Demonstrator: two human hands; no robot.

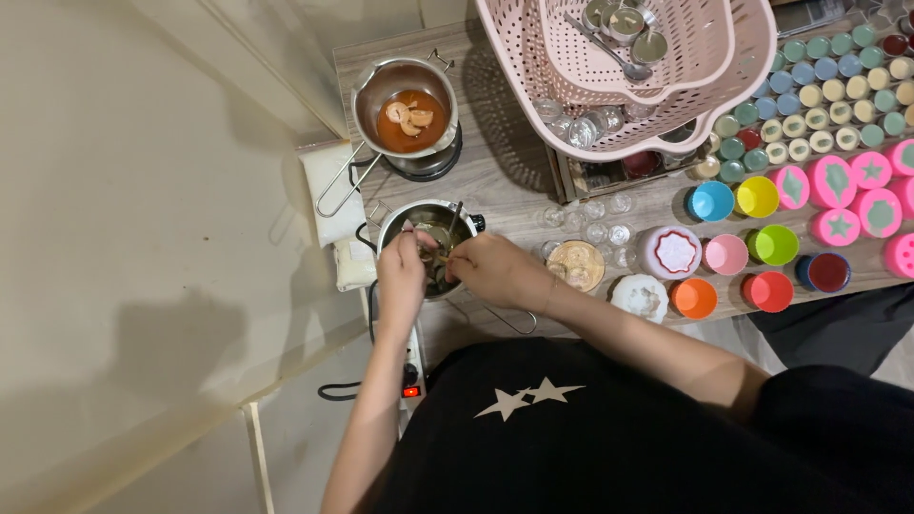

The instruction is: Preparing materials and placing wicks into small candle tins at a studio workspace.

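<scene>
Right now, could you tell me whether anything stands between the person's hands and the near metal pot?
Nothing visible does: the left hand and right hand are already over the near metal pot.

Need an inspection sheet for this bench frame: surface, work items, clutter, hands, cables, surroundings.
Surface: wooden table, crowded.
Work items: near metal pot holds dark contents and a utensil; far metal pot holds amber liquid with pale lumps, on a hot plate.
Clutter: pink basket with small tins and a spoon; coloured silicone cups; rows of small filled tins; clear small glasses.
Hands: left hand and right hand both over the near pot; grip unclear.
Cables: power strip, red light on, black cord.
Surroundings: beige floor.
</scene>
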